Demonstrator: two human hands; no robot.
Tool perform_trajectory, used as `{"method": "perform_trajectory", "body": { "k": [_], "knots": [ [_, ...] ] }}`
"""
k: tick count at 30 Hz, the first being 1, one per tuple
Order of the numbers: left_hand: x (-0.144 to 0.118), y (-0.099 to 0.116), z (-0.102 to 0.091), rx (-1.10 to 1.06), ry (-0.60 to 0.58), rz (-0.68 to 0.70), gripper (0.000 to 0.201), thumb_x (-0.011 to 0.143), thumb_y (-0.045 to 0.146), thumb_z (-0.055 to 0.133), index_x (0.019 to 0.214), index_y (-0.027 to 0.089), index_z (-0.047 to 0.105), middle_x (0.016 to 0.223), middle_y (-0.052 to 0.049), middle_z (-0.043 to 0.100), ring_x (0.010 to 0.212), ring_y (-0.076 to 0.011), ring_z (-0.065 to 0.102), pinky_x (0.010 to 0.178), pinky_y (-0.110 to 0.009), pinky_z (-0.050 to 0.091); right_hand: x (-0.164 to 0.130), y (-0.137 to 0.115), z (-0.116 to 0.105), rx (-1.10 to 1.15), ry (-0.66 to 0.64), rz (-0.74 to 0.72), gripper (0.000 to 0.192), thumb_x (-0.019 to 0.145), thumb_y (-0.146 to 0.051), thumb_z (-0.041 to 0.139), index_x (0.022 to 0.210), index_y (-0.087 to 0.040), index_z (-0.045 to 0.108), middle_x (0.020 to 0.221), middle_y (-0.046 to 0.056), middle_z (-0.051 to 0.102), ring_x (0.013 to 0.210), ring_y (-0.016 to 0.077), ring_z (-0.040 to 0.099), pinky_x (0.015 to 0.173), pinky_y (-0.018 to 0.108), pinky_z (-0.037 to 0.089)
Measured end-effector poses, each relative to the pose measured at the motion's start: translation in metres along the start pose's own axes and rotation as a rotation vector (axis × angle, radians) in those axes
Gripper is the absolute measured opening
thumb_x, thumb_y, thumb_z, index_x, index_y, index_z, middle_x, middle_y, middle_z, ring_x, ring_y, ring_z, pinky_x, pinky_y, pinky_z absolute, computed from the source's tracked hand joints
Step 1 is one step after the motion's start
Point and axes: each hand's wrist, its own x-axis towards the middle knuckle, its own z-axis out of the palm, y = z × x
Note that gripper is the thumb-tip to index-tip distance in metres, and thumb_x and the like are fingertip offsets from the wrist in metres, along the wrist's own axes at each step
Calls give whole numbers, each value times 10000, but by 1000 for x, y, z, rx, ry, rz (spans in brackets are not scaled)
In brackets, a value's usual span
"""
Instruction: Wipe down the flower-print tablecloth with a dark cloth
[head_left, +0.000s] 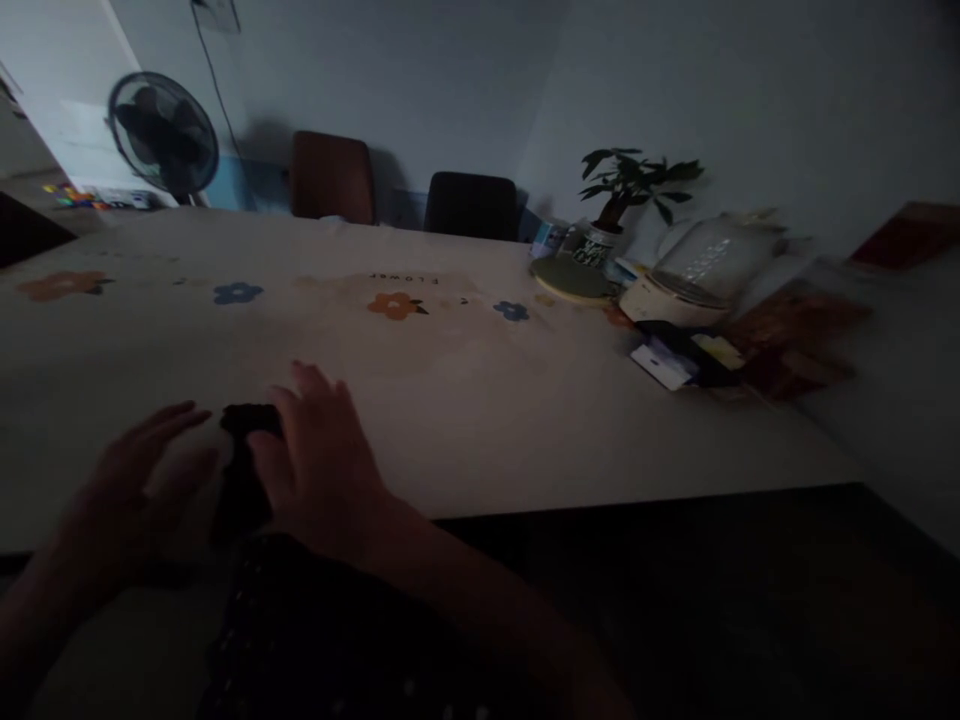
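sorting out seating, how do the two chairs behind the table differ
The left chair has a reddish-brown back; the right chair looks black. The left chair's back rises higher in the head view and looks narrower, the right one lower and wider. Both stand against the far wall, pushed up to the table.

— What sort of place is this?
— A dim room in a home, a dining corner.
— What shows it?
— A flower-print cloth (420,340) over the surface, two chairs (334,178) at the wall, a standing fan (163,135), a potted plant (626,195), and a kettle-like appliance (701,270) amid household clutter.
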Motion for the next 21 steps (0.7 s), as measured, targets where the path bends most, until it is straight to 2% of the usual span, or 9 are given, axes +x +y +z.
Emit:
{"method": "perform_trajectory", "body": {
  "k": [3,5,7,10,12,14,16,19,21],
  "knots": [
    [7,47,11,-38,-125,97,520,960,470,368,1451,300,358,1522,-66,391,1424,-303,357,1155,-510,370,-38,38,-27,100,126,-5,371,1006,-311,407,1298,-103,503,1477,191,457,1439,233,341,1150,454,378],
    [12,67,21,-4,-152,151,559,953,482,392,1460,252,350,1559,-98,339,1456,-325,297,1164,-531,347,-64,66,-44,92,192,35,360,997,-271,416,1335,-164,479,1474,172,461,1422,228,375,1105,468,437],
    [17,81,30,4,-163,217,590,953,483,400,1478,227,325,1569,-118,325,1452,-325,307,1148,-517,372,-85,93,-62,38,260,93,357,984,-232,446,1339,-218,481,1452,140,490,1385,226,431,1073,474,469],
    [31,111,42,-42,-216,333,607,961,479,403,1500,219,306,1574,-118,324,1448,-293,324,1139,-463,399,-105,128,-90,-54,370,176,312,974,-229,480,1281,-228,536,1389,121,554,1312,228,512,1034,472,495],
    [47,144,52,-85,-313,433,626,960,490,406,1504,194,316,1579,-128,311,1465,-286,290,1153,-452,381,-113,146,-105,-87,437,257,277,971,-274,495,1229,-214,573,1366,123,576,1268,233,547,1002,472,511],
    [70,185,65,-131,-433,540,671,941,528,434,1493,158,349,1573,-159,311,1476,-306,259,1171,-470,349,-117,159,-115,-84,489,367,278,964,-332,496,1187,-205,603,1354,125,589,1241,239,567,981,473,517],
    [96,228,81,-166,-497,611,715,903,568,495,1471,147,394,1550,-191,333,1468,-337,266,1185,-496,310,-118,167,-120,-40,526,459,305,946,-388,496,1148,-202,630,1339,126,605,1223,248,580,976,475,514],
    [127,281,103,-204,-491,683,719,887,559,527,1447,120,426,1518,-230,353,1441,-370,305,1169,-514,311,-119,172,-122,55,547,554,339,908,-436,507,1095,-199,664,1299,128,638,1193,260,602,973,471,509],
    [138,299,112,-206,-459,705,639,888,500,532,1374,87,496,1463,-235,420,1403,-362,363,1151,-494,337,-119,173,-123,96,557,610,353,886,-449,521,1070,-192,678,1277,133,653,1177,267,613,966,468,511]
  ]
}}
